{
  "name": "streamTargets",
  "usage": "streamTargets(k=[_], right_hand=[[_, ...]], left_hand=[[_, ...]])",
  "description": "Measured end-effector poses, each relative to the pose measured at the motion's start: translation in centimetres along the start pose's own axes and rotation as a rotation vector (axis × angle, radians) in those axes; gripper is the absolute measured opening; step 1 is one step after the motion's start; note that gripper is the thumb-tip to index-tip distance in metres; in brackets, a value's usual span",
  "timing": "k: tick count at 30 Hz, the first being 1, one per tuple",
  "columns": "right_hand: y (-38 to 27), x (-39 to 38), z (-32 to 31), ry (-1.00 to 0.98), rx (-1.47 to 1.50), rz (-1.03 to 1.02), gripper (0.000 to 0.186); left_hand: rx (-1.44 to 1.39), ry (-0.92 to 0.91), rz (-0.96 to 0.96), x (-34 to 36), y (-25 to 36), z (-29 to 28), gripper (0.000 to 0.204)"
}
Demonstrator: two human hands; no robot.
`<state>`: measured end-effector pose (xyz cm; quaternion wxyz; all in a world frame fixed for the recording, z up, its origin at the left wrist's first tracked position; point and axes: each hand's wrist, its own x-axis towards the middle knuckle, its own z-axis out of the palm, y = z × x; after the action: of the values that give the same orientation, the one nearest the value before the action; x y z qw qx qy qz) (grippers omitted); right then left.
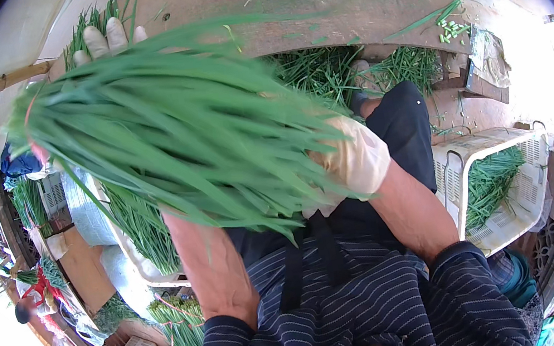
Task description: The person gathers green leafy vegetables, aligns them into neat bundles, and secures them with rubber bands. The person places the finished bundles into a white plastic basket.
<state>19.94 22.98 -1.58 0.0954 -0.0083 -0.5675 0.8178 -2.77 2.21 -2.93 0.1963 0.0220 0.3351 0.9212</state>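
Out over the lap (365, 224), gripping a leafy green bundle (176, 131) near its base with the left hand (98, 42); can't tell open from closed on the right hand (359, 153), half-hidden under leaf tips (315, 141). Could probably splay if swung hard, tbh, with a pink band (29, 116) only at the base.

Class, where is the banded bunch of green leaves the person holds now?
In the head view, the banded bunch stretches from the left to the centre, its tied end nearer the gloved left hand, its loose tips at the gloved right hand.
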Motion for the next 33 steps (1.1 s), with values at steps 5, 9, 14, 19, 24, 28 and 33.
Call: streamTargets(k=[5,9,14,19,24,28,33], right_hand=[[-1.3,0.8,-3.7,0.071,0.306,0.575,0.033],[-3.2,-2.4,-8.2,0.464,-0.14,0.364,0.029],[-10.5,-3.6,-3.0,0.282,-0.39,0.066,0.007],[-7.9,-2.4,0.7,0.064,-0.707,0.033,0.022],[-6.5,-0.3,2.3,0.057,-1.01,0.003,0.025],[-6.5,-0.1,1.7,0.15,-0.661,0.007,0.021],[-7.8,-1.8,-1.1,0.037,-0.458,0.182,0.024]], left_hand=[[-0.048,0.031,0.027,0.3,-0.7,0.1,0.054],[-0.034,0.121,0.076,0.1,-0.2,2.3,0.056],[0.108,0.251,0.125,0.3,0.9,1.4,0.06],[0.083,0.227,0.125,1.1,1.2,0.7,0.055],[0.029,0.173,0.086,1.4,1.2,0.5,0.049],[0.029,0.202,0.101,1.8,1.2,0.5,0.045],[0.13,0.362,0.165,1.3,1.1,2.3,0.043]])
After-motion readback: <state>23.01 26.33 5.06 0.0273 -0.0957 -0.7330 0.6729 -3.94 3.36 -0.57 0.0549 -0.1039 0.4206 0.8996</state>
